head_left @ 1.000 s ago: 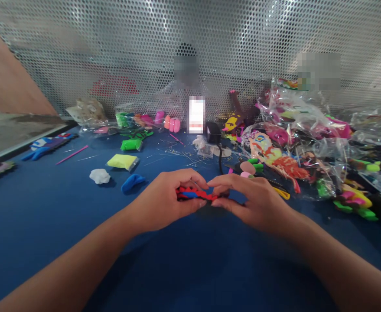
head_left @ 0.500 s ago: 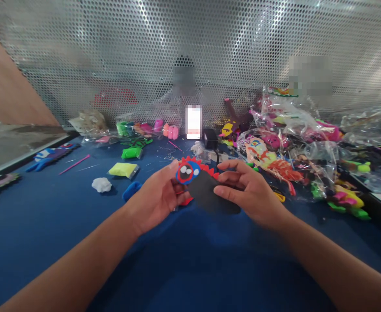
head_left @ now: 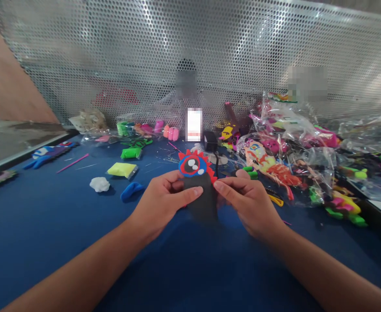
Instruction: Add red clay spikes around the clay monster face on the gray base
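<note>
My left hand [head_left: 169, 197] grips a flat clay figure [head_left: 200, 199], its thumb lying across the dark body. The figure has a blue head with one large red-ringed eye and white highlights, and red spikes run round the top and down the right edge. At that right edge, the thumb and fingers of my right hand [head_left: 242, 197] pinch the red spikes. Left of my left hand lies a blue lump of clay [head_left: 131, 190]. A white clay lump [head_left: 99, 184] and a yellow clay packet [head_left: 122, 170] rest beyond it.
A pink stick [head_left: 72, 163] and a green clay packet [head_left: 131, 153] lie on the blue table [head_left: 63, 242]. A lit phone [head_left: 194, 125] stands at the back beside a black box [head_left: 210, 141]. Bagged clay figures [head_left: 271, 160] crowd the right, before a perforated metal screen [head_left: 112, 52].
The clay figure has turned more upright, its eye facing me more. My left thumb has come across its body, and my right hand has closed onto the red spiked edge.
</note>
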Tool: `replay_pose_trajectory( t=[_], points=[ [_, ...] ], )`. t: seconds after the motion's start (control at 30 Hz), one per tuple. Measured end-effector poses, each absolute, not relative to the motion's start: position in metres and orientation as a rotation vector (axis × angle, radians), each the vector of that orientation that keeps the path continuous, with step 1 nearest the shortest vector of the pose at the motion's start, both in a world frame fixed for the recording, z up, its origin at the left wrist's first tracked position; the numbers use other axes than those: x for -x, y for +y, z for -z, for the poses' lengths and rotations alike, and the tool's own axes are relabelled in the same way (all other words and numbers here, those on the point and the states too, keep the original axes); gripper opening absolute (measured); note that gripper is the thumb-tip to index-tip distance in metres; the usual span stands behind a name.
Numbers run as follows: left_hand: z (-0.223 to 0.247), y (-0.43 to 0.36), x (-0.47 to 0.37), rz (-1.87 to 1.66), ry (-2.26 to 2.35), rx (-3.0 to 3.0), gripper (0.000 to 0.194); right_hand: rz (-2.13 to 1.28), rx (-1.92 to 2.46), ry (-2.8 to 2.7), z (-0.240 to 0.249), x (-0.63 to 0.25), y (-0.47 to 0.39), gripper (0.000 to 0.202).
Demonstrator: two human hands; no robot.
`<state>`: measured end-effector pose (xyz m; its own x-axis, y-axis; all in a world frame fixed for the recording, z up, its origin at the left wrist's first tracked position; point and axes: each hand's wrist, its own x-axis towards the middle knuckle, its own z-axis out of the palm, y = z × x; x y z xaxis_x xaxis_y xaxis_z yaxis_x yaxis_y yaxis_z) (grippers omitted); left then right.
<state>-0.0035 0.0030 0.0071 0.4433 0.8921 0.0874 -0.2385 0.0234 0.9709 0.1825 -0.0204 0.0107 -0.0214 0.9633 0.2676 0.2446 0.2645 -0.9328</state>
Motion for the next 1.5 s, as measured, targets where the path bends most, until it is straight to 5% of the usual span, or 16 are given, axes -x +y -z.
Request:
replay_pose_trajectory(
  t=[1.13, 1.5],
  points=[
    [-0.003, 0.004, 0.004, -0.997, 0.645, -1.227, 0.031, -1.425, 0.758, -1.104, 0.004, -0.176, -0.021, 0.016],
    [-0.005, 0.002, 0.005, -0.973, 0.631, -1.216, 0.028, -1.281, 0.876, -1.182, 0.007, -0.178, -0.019, 0.013]
  ],
)
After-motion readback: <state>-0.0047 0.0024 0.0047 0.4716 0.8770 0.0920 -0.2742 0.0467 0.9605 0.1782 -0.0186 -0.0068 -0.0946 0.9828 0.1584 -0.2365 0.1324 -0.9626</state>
